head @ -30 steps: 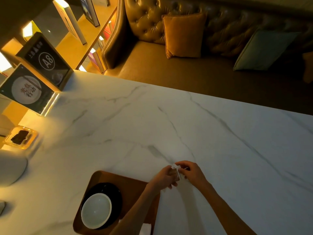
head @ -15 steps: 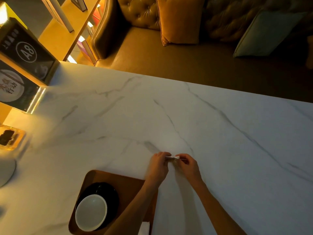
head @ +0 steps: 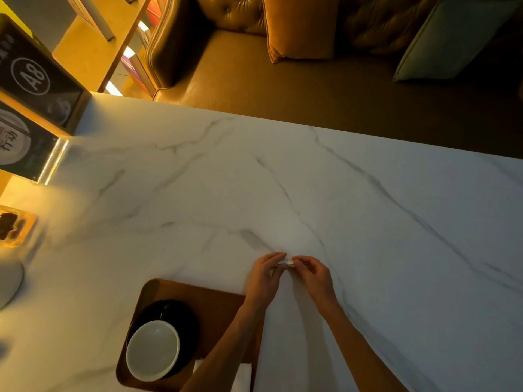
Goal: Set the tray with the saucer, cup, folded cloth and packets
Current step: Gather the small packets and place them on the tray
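A brown wooden tray point(head: 215, 295) lies on the white marble table near its front edge. On the tray sits a black saucer point(head: 186, 315) with a white cup point(head: 152, 350) on it. A white folded cloth point(head: 243, 377) shows at the tray's near right corner, partly hidden by my left forearm. Just beyond the tray's far right corner, my left hand point(head: 264, 278) and my right hand point(head: 312, 275) pinch a small white packet point(head: 287, 261) between their fingertips, low over the table. Most of the packet is hidden by my fingers.
Black sign stands point(head: 34, 77) marked A8 stand at the table's left end, with a small amber dish point(head: 14, 227) and a white rounded object point(head: 8, 281) below them. A brown leather sofa point(head: 311, 80) with cushions runs behind the table's far edge.
Both hands stay together on the packet and have lowered it flat toward the table. The view has tilted down and moved closer.
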Demonstrator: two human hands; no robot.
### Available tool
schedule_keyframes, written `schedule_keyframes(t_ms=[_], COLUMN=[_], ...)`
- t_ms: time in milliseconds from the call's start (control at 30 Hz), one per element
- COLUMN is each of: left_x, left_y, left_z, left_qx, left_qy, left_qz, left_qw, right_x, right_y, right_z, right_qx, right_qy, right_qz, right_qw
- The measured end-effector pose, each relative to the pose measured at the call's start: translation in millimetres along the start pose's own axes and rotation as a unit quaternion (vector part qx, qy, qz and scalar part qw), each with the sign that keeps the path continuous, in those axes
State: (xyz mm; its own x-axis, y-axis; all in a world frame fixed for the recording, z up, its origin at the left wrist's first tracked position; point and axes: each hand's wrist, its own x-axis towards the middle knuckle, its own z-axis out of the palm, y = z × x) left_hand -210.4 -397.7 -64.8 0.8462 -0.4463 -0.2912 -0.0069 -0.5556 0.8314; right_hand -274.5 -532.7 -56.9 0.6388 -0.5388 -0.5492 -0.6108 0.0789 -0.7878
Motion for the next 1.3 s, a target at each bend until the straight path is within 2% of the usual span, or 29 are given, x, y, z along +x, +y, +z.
schedule_keyframes(t_ms=[233,367,500,633,767,900,1100,1300], left_x=[4.7,5.7,-10.1,-48.5,-98.4,-157.0,-241.7,-277.4], left_y=[6.0,15.3,23.0,32.7,39.7,38.5,16.6,3.8], left_z=[-2.2,-8.8,-25.1,-51.0,-70.6,-78.6,-86.5,-114.6], left_qx=[-0.003,-0.072,-0.232,-0.309,-0.329,-0.322,-0.312,-0.327], left_qy=[0.002,-0.035,-0.045,-0.095,-0.127,-0.078,-0.025,0.012], left_qz=[-0.028,-0.101,-0.177,-0.152,-0.135,-0.159,-0.231,-0.254], left_qw=[1.000,0.992,0.955,0.934,0.926,0.930,0.921,0.910], right_x=[0.2,1.0,-20.2,-67.4,-126.7,-184.1,-247.1,-276.4], right_y=[-4.8,-18.2,-29.1,-35.8,-32.5,-19.2,14.4,15.4], right_z=[-7.2,-11.4,-20.4,-28.8,-31.1,-24.3,-5.6,23.8], right_qx=[-0.070,-0.101,-0.042,0.041,0.100,0.123,0.042,0.027], right_qy=[-0.034,-0.037,-0.077,-0.115,-0.128,-0.133,-0.136,-0.168], right_qz=[-0.073,-0.047,0.022,0.055,0.057,0.046,0.041,0.032], right_qw=[0.994,0.993,0.996,0.991,0.985,0.982,0.989,0.985])
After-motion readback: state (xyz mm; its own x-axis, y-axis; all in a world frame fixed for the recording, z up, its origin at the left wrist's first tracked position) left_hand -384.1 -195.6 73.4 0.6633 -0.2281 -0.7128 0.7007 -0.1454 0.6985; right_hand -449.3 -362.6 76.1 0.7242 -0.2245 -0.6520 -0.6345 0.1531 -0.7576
